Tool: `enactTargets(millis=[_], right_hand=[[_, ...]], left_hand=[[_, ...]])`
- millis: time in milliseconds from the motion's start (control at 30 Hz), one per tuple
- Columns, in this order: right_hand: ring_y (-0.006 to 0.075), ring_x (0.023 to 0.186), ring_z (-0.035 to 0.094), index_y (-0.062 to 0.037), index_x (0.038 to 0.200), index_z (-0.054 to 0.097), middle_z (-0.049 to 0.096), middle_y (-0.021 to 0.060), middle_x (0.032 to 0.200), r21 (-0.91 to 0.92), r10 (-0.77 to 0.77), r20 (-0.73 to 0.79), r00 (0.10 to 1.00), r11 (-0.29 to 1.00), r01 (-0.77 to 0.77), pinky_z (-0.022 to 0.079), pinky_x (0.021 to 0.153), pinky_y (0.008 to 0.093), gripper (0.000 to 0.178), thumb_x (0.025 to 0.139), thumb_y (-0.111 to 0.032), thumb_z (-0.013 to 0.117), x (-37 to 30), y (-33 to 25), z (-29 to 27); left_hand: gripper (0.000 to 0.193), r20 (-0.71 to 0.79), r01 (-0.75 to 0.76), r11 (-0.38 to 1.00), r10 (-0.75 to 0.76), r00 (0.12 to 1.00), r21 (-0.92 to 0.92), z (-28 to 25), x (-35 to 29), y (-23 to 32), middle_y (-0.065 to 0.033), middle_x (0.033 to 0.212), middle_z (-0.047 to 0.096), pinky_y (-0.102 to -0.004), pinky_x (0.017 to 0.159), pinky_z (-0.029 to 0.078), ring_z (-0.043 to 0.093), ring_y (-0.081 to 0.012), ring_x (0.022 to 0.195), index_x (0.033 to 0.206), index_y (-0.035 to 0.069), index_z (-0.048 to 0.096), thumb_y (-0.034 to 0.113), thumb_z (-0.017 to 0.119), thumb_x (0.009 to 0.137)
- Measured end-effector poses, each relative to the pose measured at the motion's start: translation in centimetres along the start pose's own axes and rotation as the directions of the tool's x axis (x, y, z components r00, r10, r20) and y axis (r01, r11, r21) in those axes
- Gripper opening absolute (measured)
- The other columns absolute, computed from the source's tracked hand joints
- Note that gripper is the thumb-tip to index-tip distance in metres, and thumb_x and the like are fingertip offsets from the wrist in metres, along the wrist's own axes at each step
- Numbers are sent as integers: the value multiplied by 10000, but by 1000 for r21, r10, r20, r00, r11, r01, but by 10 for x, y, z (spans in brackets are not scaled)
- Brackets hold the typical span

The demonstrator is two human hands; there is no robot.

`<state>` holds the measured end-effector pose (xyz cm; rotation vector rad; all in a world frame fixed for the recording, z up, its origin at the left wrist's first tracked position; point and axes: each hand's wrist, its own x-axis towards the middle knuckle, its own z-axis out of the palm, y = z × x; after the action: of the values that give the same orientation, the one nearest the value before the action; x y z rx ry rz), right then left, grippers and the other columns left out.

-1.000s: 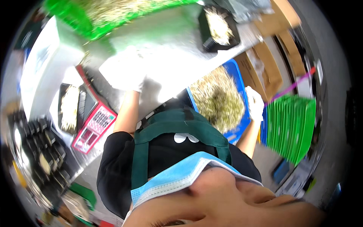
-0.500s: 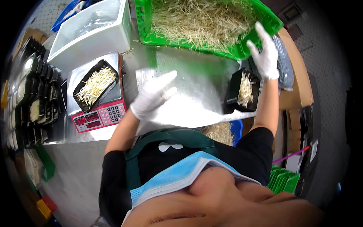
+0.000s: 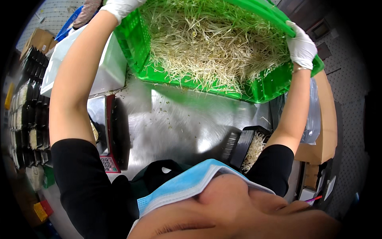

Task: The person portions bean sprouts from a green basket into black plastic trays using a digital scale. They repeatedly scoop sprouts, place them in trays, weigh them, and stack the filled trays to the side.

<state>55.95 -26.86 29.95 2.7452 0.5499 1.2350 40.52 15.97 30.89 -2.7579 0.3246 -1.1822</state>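
A large green plastic crate [image 3: 139,63] holds a heap of bean sprouts [image 3: 207,47] at the far side of the metal table. It looks tipped towards me, with its far rim raised. My right hand [image 3: 301,46], in a white glove, is closed over the rim at the crate's right end. At the left end my gloved left hand [image 3: 121,8] grips the crate's upper edge; the top of the picture cuts off some of its fingers. Near my right upper arm stands a black tray [image 3: 243,148] with sprouts in it.
A red and silver scale [image 3: 109,162] is partly hidden behind my left arm, with a sprout tray on it. Beyond it is a white foam box [image 3: 113,65]. Stacked black trays [image 3: 30,103] fill the far left. A cardboard box [image 3: 328,119] and grey plastic bags [image 3: 312,115] stand right.
Both hands have reached farther away and taken hold of the crate, the left swinging up from over the table. The crate's far side has risen, and its near edge sits lower in view.
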Motion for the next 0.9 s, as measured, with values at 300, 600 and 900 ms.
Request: enactTargets(millis=[300, 600, 900], right_hand=[[300, 736, 660, -384, 1057, 638, 690, 44, 824, -20, -57, -144, 988, 998, 55, 511, 599, 386, 230, 829, -413, 635, 6, 22, 37], [277, 717, 668, -118, 894, 658, 688, 129, 810, 73, -162, -285, 945, 979, 190, 512, 646, 400, 84, 868, -181, 609, 4, -24, 47], [232, 815, 666, -305, 996, 694, 699, 30, 894, -26, -99, -400, 911, 995, 97, 528, 705, 360, 344, 681, -168, 702, -24, -1, 51]], left_hand=[[276, -114, -10, 992, 25, 993, 127, 32, 10, -6, -136, 833, 646, -399, 665, 501, 636, -304, 758, 1008, 160, 641, 69, 598, 751], [297, -86, 52, 975, -34, 996, 218, 82, 20, -21, -156, 810, 642, -450, 666, 491, 625, -348, 752, 1031, 162, 651, 106, 545, 759], [277, -322, -18, 993, 55, 945, 116, 56, -7, 10, -136, 776, 646, -414, 633, 487, 628, -318, 716, 920, 128, 656, 16, 584, 677]])
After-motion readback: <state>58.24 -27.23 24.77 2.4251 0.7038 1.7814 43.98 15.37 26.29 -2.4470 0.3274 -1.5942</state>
